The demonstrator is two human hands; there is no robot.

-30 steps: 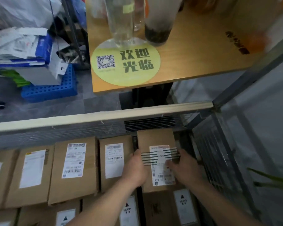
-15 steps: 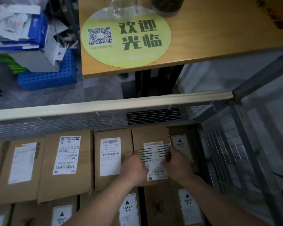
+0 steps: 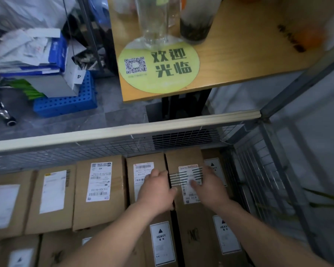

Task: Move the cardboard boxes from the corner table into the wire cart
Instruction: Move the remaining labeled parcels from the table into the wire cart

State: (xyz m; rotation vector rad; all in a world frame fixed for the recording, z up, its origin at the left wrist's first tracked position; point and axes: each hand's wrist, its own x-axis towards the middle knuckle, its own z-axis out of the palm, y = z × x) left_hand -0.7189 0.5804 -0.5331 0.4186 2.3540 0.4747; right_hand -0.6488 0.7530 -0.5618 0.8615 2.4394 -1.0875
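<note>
Both hands down inside wire cart (image 3: 104,150), on 1 cardboard box (image 3: 183,158) standing in back row by far mesh wall, between labelled box (image 3: 143,160) and HEAVY-marked box (image 3: 215,170).
Left hand (image 3: 156,189) – fingers curled over box's left edge.
Right hand (image 3: 212,189) – thumb on white label, fingers clamped round right edge.
Wooden worktop (image 3: 239,60) beyond cart.

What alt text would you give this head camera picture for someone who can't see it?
A left hand and right hand grip the sides of a labelled box at the back of a wire cart, in a row of other boxes. Beyond the cart stands a wooden table with a round yellow sticker and a glass.
</note>
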